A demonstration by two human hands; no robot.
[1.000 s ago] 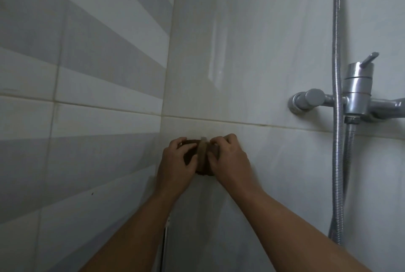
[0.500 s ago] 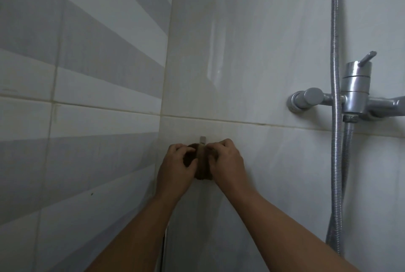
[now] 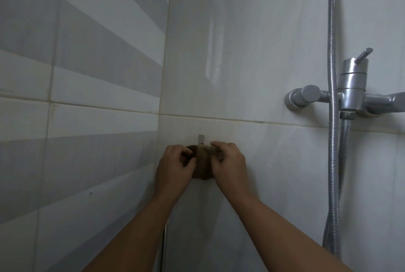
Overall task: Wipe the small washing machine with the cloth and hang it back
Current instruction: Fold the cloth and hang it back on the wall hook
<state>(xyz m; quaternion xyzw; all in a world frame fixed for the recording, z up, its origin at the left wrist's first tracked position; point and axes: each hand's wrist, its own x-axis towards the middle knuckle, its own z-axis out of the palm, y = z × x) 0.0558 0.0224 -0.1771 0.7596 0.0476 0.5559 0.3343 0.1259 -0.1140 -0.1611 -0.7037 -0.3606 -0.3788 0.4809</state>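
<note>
A small brown cloth (image 3: 202, 165) hangs against the pale tiled wall just below a small metal hook (image 3: 201, 139). My left hand (image 3: 174, 167) pinches the cloth's left edge and my right hand (image 3: 230, 165) pinches its right edge, fingers curled on the fabric. The cloth's top reaches the hook; much of it is hidden behind my hands. The washing machine is not in view.
A chrome shower mixer tap (image 3: 350, 94) juts from the wall at the right, with a ribbed metal hose (image 3: 333, 118) running down past it. The striped tiled side wall (image 3: 76, 96) meets the back wall in the corner just left of my hands.
My hands and the cloth have come down slightly on the wall, so the metal hook now shows above them. Both hands keep hold of the cloth.
</note>
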